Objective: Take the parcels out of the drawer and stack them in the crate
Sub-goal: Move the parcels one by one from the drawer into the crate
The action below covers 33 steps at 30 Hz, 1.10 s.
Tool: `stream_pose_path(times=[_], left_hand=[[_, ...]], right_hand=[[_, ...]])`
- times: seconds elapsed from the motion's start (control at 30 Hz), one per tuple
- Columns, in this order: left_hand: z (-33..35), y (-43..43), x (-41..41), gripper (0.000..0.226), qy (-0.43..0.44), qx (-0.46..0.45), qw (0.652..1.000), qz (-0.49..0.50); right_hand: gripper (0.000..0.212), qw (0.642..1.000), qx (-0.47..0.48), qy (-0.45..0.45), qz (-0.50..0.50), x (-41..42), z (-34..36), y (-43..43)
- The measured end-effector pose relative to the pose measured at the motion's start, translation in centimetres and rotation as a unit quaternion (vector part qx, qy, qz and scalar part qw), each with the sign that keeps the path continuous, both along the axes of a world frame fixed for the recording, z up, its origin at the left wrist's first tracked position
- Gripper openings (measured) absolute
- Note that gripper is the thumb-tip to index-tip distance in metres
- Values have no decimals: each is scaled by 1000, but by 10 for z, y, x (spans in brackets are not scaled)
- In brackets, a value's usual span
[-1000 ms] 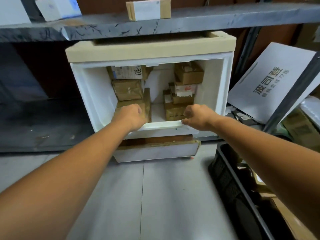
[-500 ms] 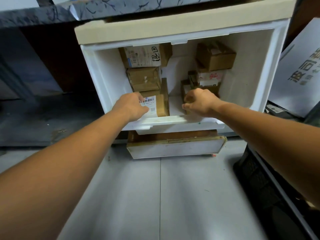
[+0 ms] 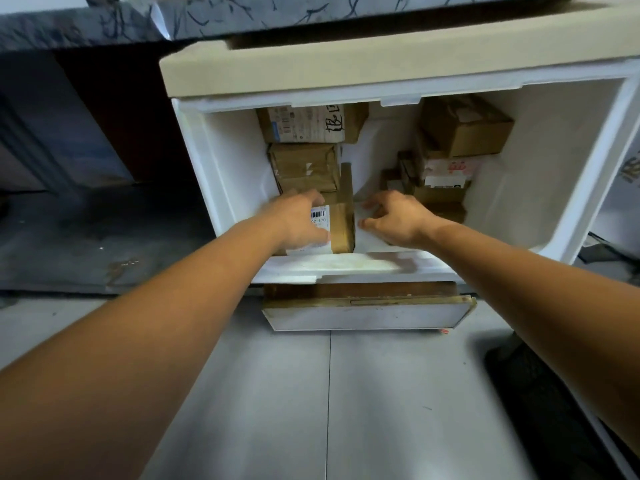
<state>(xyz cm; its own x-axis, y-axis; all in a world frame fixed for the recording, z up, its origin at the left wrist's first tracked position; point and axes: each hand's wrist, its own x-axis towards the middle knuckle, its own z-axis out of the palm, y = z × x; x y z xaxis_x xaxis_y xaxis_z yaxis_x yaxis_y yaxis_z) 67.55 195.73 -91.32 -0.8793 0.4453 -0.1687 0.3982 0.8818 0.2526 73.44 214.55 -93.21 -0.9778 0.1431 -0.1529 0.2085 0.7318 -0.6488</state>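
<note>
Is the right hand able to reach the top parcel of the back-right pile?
Probably yes: the drawer is open above, nothing covers the top parcel, and the right hand holds nothing; the left hand grips the labelled parcel.

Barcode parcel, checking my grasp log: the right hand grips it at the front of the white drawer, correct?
Not quite. The head view shows the left hand gripping the barcode parcel at the front of the white drawer; the right hand beside it holds nothing.
</note>
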Motion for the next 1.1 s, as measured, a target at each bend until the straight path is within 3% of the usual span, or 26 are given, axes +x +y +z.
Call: stream_pose_path(times=[0.23, 0.47, 0.93, 1.1], left_hand=[[-14, 5, -15, 98, -22, -46, 998, -39], [-21, 2, -21, 102, -5, -29, 998, -49], [-23, 2, -22, 102, 52, -48, 996, -56], [-16, 4, -19, 101, 67, -50, 995, -54]], right_hand=[[44, 997, -80, -22, 5, -15, -8, -15], [25, 982, -183, -37, -9, -15, -14, -15], [30, 965, -257, -37, -34, -19, -18, -17], [19, 955, -292, -27, -50, -19, -18, -15]])
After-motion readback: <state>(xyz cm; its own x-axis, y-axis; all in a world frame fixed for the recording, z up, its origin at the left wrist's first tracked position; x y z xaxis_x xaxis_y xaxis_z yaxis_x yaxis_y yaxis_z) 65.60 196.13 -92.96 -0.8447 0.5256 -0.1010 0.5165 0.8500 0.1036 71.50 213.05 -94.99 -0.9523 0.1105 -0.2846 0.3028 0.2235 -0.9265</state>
